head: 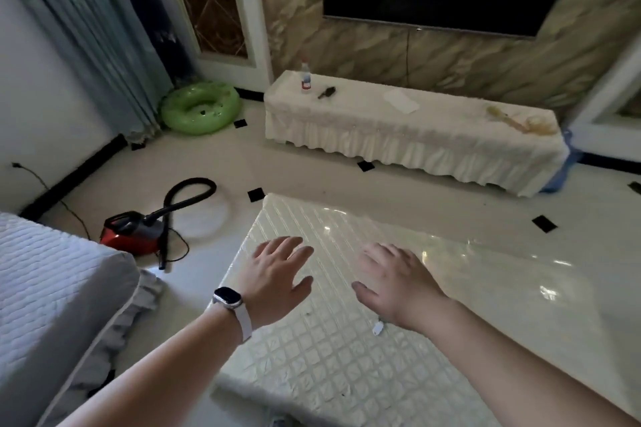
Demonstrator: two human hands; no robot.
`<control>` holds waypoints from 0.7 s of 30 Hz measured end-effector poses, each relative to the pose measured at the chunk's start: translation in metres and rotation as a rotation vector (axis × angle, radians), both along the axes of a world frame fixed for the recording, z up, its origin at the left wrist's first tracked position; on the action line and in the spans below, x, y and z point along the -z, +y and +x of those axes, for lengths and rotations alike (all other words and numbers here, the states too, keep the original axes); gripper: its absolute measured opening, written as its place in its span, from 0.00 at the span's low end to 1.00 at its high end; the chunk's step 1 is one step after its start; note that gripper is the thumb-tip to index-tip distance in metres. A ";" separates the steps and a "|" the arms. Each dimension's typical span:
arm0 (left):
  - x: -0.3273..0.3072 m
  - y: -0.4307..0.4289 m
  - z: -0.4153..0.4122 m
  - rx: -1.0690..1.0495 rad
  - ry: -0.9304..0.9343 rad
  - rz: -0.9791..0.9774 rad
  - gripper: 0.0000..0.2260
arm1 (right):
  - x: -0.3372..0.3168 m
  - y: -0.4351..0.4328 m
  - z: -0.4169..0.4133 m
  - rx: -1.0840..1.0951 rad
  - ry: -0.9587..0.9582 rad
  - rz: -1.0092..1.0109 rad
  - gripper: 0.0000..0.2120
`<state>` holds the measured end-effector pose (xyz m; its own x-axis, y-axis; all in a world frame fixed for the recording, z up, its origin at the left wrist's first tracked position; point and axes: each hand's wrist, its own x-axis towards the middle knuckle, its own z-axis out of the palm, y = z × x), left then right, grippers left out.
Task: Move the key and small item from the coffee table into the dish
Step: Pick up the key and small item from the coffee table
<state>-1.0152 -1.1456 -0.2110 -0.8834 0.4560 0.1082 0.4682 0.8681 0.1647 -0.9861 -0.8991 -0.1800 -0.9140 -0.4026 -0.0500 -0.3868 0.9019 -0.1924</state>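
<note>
White quilted worktop (312, 367) fills the middle of the room. Both the left hand (277, 274) and right hand (399, 282) hover over it, fingers spread wide, holding nothing. One small white item (377, 328) lies on the worktop just under the right wrist.

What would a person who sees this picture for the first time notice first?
Two bare hands, the left hand with a white smartwatch and the right hand, spread open above the pale quilted coffee table. On the floor to the left lie a red vacuum cleaner and, farther off, a green swim ring.
</note>
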 end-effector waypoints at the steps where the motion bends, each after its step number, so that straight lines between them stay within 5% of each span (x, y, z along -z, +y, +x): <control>1: 0.005 -0.005 -0.012 0.034 -0.008 0.010 0.21 | 0.005 -0.005 -0.004 0.033 -0.014 0.010 0.22; 9: 0.061 -0.047 -0.083 0.219 -0.122 -0.050 0.25 | 0.054 -0.045 -0.032 0.249 -0.127 0.071 0.24; 21: 0.261 -0.048 -0.114 0.032 -0.471 -0.129 0.21 | 0.243 -0.020 -0.045 0.445 -0.357 0.035 0.21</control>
